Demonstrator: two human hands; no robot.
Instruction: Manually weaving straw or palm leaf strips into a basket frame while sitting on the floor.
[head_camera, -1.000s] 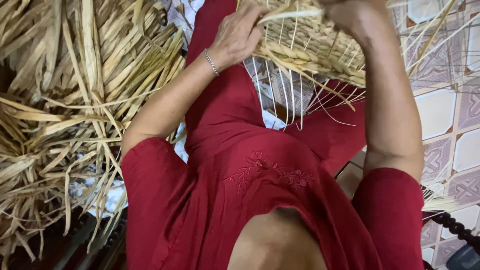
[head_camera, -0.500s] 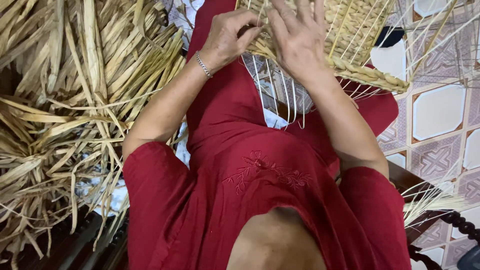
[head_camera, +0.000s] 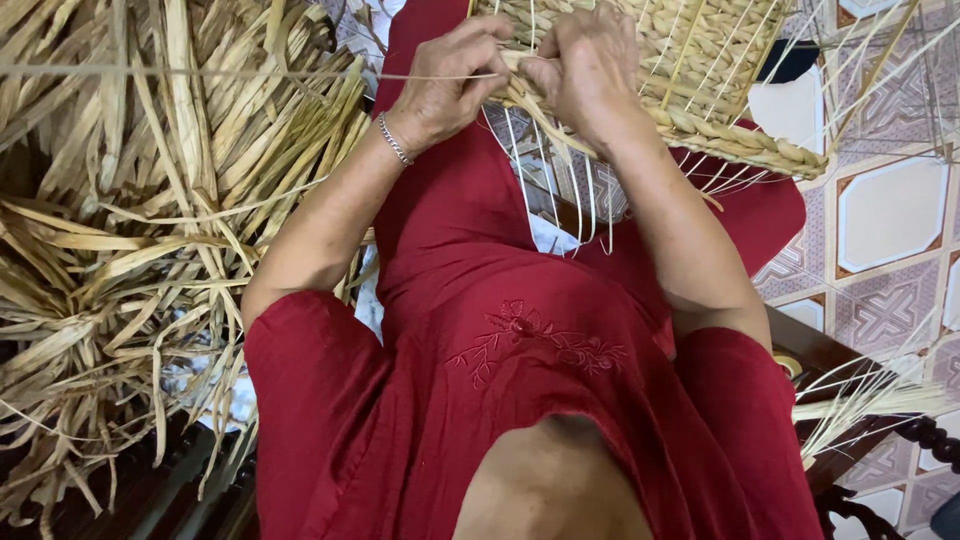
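Left hand (head_camera: 450, 85): fingers curled shut, thumb and forefinger pinching a thin dried strand (head_camera: 200, 72) that runs taut from the fingertips out to the left edge of view. Right hand (head_camera: 585, 70): fingers bent and closed against the lower edge of a woven straw basket (head_camera: 700, 60), knuckles upward, gripping the weave where a twisted strand leaves it; exactly which fibre it holds cannot be told. The two hands sit just beside each other, almost touching, at the basket's near-left corner. The basket extends up and right from the right hand's fingers, its braided rim (head_camera: 740, 145) slanting down to the right. Pale unwoven stakes (head_camera: 560, 200) hang below both hands over the red-clad lap (head_camera: 480, 250). A metal bracelet (head_camera: 394, 139) circles the left wrist. Left of the left hand lies a large pile of dried leaf strips (head_camera: 130, 280). Right of the basket, patterned floor tiles (head_camera: 890, 210) show.
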